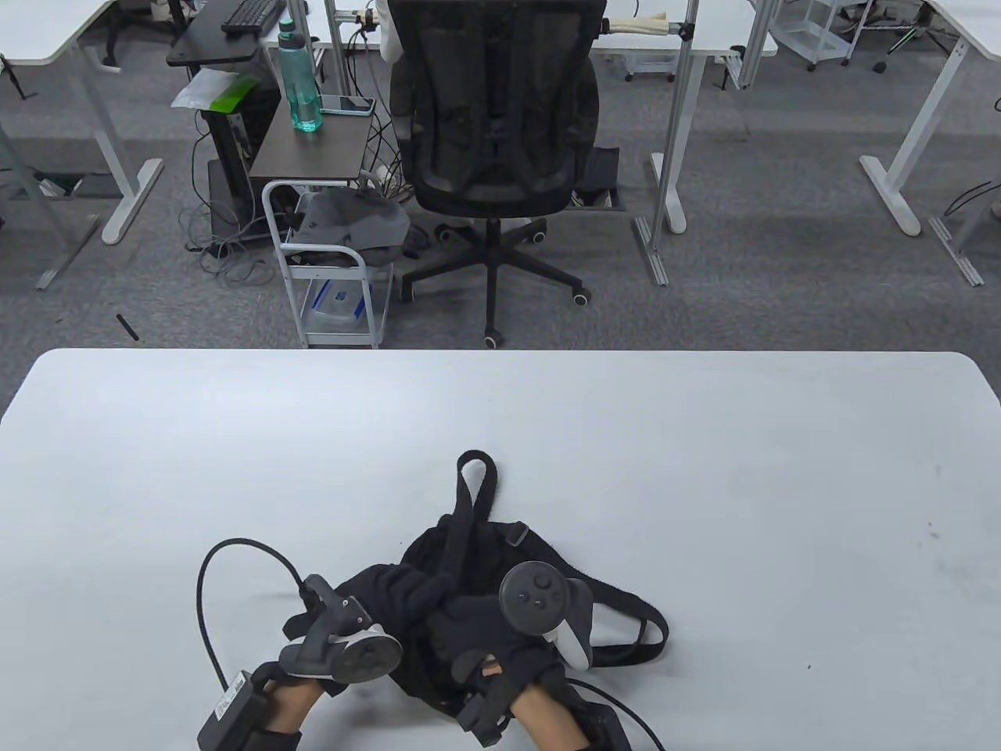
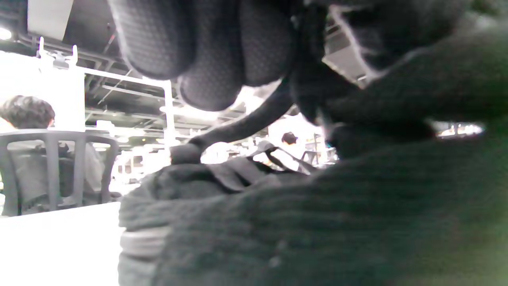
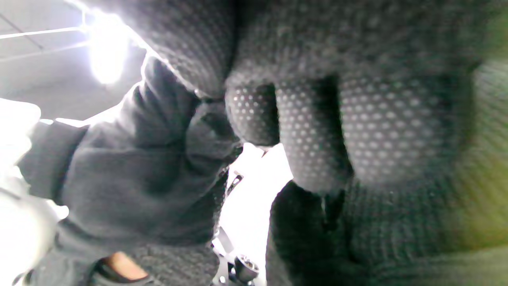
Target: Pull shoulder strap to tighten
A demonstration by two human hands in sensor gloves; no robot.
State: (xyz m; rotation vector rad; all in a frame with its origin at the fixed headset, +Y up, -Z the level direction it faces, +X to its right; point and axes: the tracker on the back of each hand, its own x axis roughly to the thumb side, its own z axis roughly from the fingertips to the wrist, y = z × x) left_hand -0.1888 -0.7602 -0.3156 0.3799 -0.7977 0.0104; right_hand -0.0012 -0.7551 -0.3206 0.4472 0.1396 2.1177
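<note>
A black bag (image 1: 500, 547) lies crumpled near the table's front edge. One shoulder strap (image 1: 475, 485) loops away from me across the table, and another strap (image 1: 649, 626) loops out to the right. My left hand (image 1: 395, 591) grips the first strap where it meets the bag. In the left wrist view the strap (image 2: 246, 123) runs from my curled fingers (image 2: 206, 47) down to the bag (image 2: 190, 182). My right hand (image 1: 465, 622) lies against the left one, fingers (image 3: 309, 131) curled tight into the bag's fabric. What they pinch is hidden.
The white table (image 1: 704, 469) stretches wide to both sides and beyond the bag. A black glove cable (image 1: 205, 594) arcs over the table at my left. An office chair (image 1: 493, 141) and a small cart (image 1: 328, 258) stand on the floor past the far edge.
</note>
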